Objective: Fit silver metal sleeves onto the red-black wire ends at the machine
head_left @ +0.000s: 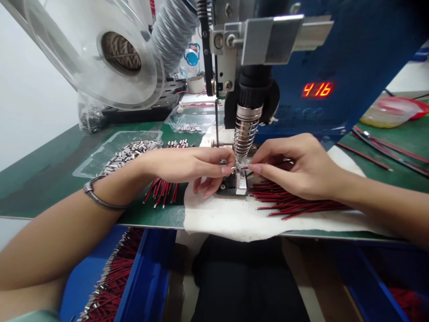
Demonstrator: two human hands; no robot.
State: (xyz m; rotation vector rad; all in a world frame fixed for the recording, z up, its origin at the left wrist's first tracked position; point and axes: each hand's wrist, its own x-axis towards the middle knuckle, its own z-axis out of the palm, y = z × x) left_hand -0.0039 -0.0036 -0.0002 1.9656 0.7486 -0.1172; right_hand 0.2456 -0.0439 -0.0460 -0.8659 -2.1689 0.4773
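Note:
My left hand [201,167] pinches a small silvery metal connector [233,169] at the left of the machine's metal fixture [241,182]. On the other side, my right hand [295,165] is closed on a thin red-and-black wire [245,167], whose end reaches over the fixture. Directly above hangs the machine's spring-wrapped head [248,129]. Below my right hand lies a bundle of red-and-black wires [288,203] on a white cloth [228,219]. More wires with metal ends [162,190] lie beneath my left wrist. Whether wire and connector touch is too small to tell.
A clear tray of metal connectors [134,150] stands at the left, with a second clear tray [191,120] behind. A transparent fume hood [97,53] overhangs the left side. The blue machine body [335,44] shows red digits. A blue bin [150,268] of wires sits below the table.

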